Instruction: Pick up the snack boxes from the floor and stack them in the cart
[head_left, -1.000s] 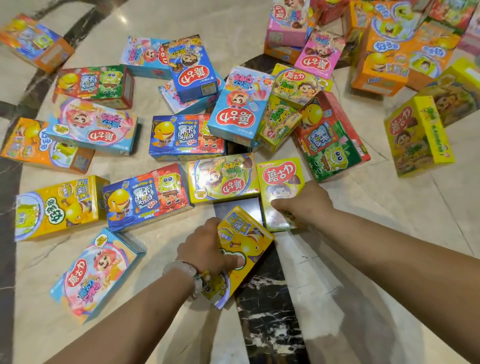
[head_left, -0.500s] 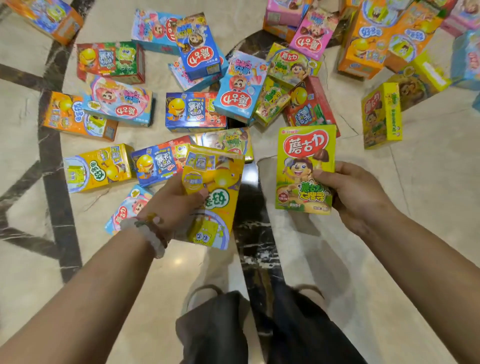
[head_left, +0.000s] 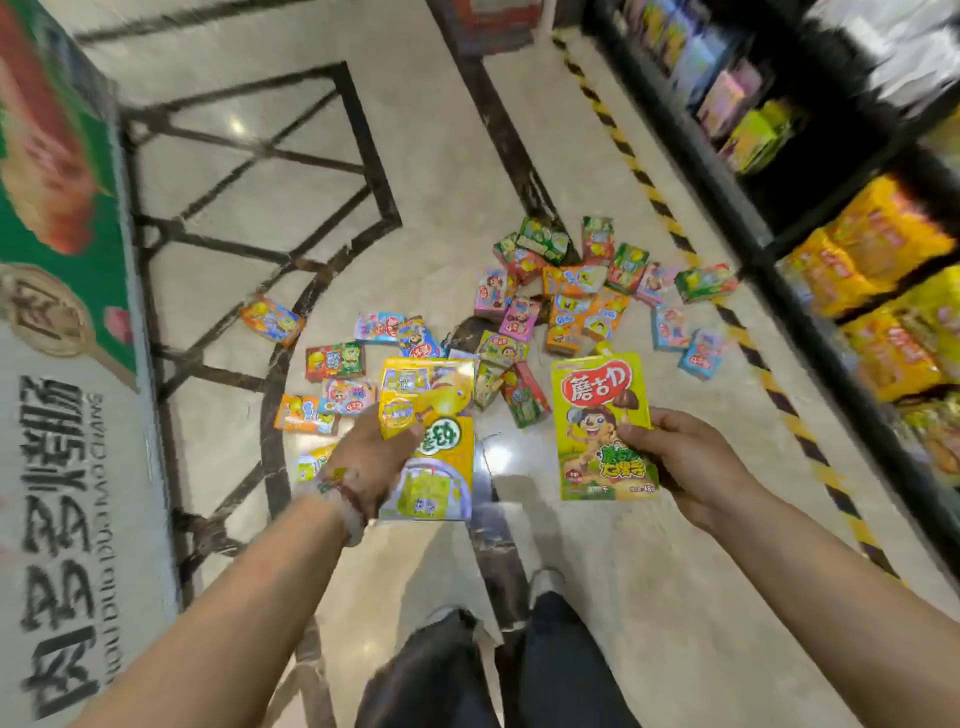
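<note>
Left hand (head_left: 371, 457) grip: yellow cardboard snack box (head_left: 431, 441); right hand (head_left: 691, 457) grip: lime-green cardboard snack box (head_left: 597, 415), edge-pinched. Risk: one may slip floorward.

- The yellow-green snack box (head_left: 602, 426) is showing "蘑古力" in white on a red badge, and a small "48" near its bottom edge.
- The yellow snack box (head_left: 431, 441) is carrying a green roundel; its characters are blurring.
- The big carton (head_left: 62, 364) at left is bearing dark characters, too smeared to read.
</note>
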